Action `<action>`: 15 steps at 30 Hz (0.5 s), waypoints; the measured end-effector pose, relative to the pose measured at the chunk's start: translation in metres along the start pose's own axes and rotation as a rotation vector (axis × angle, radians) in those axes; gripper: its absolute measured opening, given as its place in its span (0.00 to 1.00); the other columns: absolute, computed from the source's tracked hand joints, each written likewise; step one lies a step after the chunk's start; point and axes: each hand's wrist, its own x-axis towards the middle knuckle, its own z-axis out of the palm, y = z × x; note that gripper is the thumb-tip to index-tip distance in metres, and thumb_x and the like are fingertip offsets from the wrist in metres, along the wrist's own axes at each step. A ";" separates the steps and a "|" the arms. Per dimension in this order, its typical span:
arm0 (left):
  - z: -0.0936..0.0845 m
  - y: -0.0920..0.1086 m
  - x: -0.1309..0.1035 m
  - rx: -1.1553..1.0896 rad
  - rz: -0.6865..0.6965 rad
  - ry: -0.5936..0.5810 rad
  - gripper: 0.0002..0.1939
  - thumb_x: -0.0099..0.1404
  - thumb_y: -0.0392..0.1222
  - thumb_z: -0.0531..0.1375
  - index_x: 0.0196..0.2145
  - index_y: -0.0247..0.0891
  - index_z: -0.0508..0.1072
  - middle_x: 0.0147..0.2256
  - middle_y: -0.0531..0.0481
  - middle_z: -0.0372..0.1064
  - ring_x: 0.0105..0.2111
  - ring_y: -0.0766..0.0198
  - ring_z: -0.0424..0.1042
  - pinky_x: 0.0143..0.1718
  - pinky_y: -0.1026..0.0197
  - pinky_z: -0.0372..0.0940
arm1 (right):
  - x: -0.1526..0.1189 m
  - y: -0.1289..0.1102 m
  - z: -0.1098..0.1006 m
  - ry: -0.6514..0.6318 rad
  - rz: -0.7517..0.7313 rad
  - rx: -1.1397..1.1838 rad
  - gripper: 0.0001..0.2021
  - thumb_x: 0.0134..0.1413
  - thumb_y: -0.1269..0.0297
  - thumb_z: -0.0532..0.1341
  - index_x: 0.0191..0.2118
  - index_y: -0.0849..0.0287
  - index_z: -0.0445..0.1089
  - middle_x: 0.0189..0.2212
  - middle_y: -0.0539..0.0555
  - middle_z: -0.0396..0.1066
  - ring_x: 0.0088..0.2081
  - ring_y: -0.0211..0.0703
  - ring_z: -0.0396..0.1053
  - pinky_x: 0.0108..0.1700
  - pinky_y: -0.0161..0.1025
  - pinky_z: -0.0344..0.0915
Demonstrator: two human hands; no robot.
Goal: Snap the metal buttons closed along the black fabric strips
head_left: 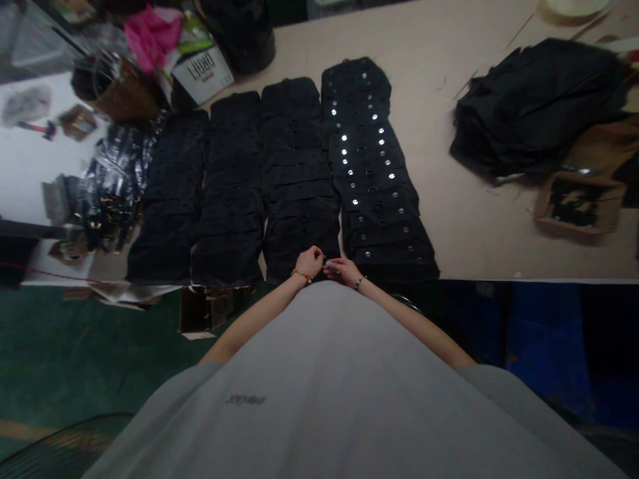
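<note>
My left hand (310, 261) is closed in a pinch over the near end of a row of black fabric pieces (299, 179). Close beside it, my right hand (344, 270) has its fingers curled together around something small and pale that I cannot make out. Both hands are at the table's front edge, just in front of my body. To the right of them lies another overlapping row of black pieces (372, 159), dotted with shiny round metal snaps and dark rings. Two more black rows, a nearer one (230, 186) and a farther one (172, 199), stretch out on the left.
Glossy plastic-wrapped straps (114, 179) lie at the left, near a white printed box (202, 74) and a pink cloth (152, 36). A heap of black fabric (534, 106) and a cardboard box (579, 203) of small dark parts sit on the right of the table (429, 80).
</note>
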 end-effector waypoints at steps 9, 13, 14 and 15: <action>0.000 -0.004 -0.012 -0.062 -0.007 0.040 0.09 0.63 0.39 0.55 0.39 0.40 0.75 0.35 0.50 0.75 0.34 0.65 0.72 0.38 0.65 0.63 | 0.003 0.003 -0.002 -0.017 -0.015 -0.016 0.04 0.54 0.76 0.62 0.36 0.64 0.68 0.30 0.58 0.76 0.28 0.39 0.75 0.29 0.33 0.71; 0.003 0.000 -0.007 0.022 -0.039 -0.008 0.08 0.63 0.40 0.56 0.37 0.40 0.75 0.35 0.49 0.76 0.35 0.63 0.73 0.39 0.64 0.63 | -0.001 -0.001 -0.001 -0.013 0.017 -0.005 0.05 0.53 0.76 0.62 0.36 0.63 0.67 0.28 0.56 0.76 0.26 0.38 0.74 0.27 0.32 0.71; 0.004 0.001 -0.005 0.048 -0.060 -0.014 0.08 0.63 0.40 0.56 0.36 0.41 0.75 0.35 0.49 0.76 0.36 0.63 0.73 0.39 0.64 0.63 | -0.001 -0.002 0.000 -0.011 0.025 -0.004 0.06 0.53 0.76 0.63 0.36 0.62 0.67 0.28 0.56 0.76 0.26 0.38 0.74 0.27 0.32 0.71; 0.005 0.002 -0.004 0.067 -0.083 -0.015 0.08 0.63 0.40 0.56 0.36 0.41 0.75 0.35 0.49 0.76 0.36 0.63 0.73 0.39 0.63 0.64 | -0.002 -0.002 0.001 -0.008 0.031 -0.005 0.06 0.53 0.76 0.63 0.36 0.62 0.67 0.28 0.56 0.76 0.26 0.38 0.74 0.27 0.32 0.71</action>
